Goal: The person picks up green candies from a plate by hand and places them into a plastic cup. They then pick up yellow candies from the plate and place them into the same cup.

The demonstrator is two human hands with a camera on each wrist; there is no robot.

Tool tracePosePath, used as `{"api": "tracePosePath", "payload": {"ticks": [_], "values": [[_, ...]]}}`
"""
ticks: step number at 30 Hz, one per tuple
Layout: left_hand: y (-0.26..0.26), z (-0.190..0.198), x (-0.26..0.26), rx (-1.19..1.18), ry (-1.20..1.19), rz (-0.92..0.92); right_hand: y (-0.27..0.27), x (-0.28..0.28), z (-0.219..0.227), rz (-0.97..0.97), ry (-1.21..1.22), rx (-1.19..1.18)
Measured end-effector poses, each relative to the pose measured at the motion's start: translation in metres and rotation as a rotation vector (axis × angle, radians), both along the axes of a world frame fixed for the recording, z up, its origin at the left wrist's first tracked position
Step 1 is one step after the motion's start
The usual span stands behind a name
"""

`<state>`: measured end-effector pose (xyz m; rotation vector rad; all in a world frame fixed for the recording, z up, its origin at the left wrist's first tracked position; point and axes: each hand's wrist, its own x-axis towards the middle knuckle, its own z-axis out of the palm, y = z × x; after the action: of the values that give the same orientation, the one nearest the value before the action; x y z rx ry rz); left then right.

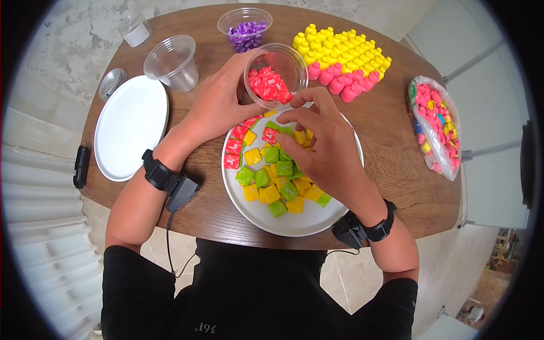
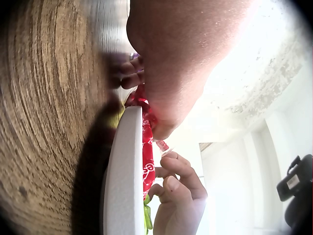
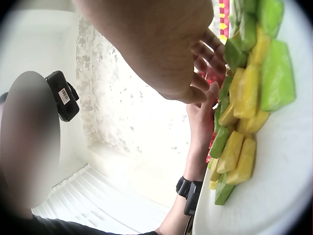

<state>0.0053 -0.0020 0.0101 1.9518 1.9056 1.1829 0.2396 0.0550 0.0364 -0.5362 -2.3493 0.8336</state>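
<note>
My left hand (image 1: 222,93) grips a clear plastic cup (image 1: 276,52) with several red wrapped candies (image 1: 268,85) inside. The cup leans toward me over the far rim of a large white plate (image 1: 243,212). Close to the cup's near rim is my right hand (image 1: 328,139), its fingers spread and loosely bent, with nothing seen between them. Green candies (image 1: 277,208), yellow candies (image 1: 251,192) and a few red candies (image 1: 232,161) lie on the plate. In the left wrist view the right hand (image 2: 183,196) is at the plate's edge, fingertips near a red candy (image 2: 163,145).
An empty white plate (image 1: 131,127) and a clear cup (image 1: 178,71) stand at left. Behind is a bowl of purple candies (image 1: 247,35). Yellow and pink bottle-shaped pieces (image 1: 345,56) stand at back right; a plastic bag (image 1: 436,127) of colourful pieces lies far right.
</note>
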Motion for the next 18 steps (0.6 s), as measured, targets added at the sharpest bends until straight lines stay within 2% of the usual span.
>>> {"api": "tracePosePath", "payload": {"ticks": [18], "values": [[-0.0004, 0.0008, 0.0, -0.007, -0.01, -0.006, 0.0, 0.0008, 0.0011, 0.001, -0.018, -0.006]]}}
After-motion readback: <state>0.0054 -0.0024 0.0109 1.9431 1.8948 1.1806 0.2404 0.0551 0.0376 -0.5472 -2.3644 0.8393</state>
